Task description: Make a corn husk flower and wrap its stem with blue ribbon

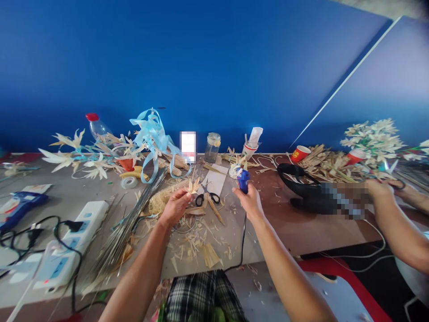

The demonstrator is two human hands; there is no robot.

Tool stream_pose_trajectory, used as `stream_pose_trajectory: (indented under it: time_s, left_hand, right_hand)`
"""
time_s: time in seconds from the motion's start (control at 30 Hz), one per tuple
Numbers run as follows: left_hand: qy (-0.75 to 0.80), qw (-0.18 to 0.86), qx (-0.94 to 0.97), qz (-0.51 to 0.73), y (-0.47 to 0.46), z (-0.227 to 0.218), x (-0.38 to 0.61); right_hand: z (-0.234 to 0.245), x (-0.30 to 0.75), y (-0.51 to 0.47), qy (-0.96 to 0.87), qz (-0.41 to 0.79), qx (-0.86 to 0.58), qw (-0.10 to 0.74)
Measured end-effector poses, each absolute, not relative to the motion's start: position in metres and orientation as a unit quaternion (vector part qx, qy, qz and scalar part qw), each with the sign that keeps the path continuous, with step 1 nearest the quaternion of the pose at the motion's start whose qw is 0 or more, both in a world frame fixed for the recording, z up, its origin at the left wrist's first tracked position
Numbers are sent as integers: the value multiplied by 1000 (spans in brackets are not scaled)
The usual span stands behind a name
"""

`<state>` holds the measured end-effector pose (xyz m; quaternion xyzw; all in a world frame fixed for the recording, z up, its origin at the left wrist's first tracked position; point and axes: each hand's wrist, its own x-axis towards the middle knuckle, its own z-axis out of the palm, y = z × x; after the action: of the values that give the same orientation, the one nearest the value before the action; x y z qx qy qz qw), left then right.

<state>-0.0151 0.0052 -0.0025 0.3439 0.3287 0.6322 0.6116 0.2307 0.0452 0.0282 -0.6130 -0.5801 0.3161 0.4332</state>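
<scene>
My left hand pinches a small corn-husk flower by its base, its pale petals spread upward. In my right hand is a blue glue gun, gripped by its handle, with a black cord hanging down to the table edge. The gun's front end points away from me, and I cannot make out its tip. Black-handled scissors lie between my two hands, partly over a white sheet. Husk scraps are scattered on the table below them.
A bundle of thin wires and a white power strip lie left, beside another blue glue gun. Husk flowers with light-blue ribbon stand behind. A clear jar and paper cup are at the back. A co-worker's arms reach in right.
</scene>
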Motion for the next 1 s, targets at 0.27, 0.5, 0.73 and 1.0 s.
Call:
stream_pose_trajectory:
  time_s: [0.27, 0.5, 0.73, 1.0]
  left_hand:
    - [350, 578, 337, 656, 6, -3, -18]
    - [382, 511, 351, 686, 9, -6, -24]
    - [426, 476, 350, 685, 11, -4, -30]
    - [444, 479, 351, 671, 13, -8, -29]
  right_hand:
    - [50, 222, 33, -517, 636, -365, 442]
    - [63, 199, 40, -623, 648, -264, 349]
    - [61, 185, 47, -671, 634, -258, 285]
    - [59, 195, 46, -680, 611, -296, 278]
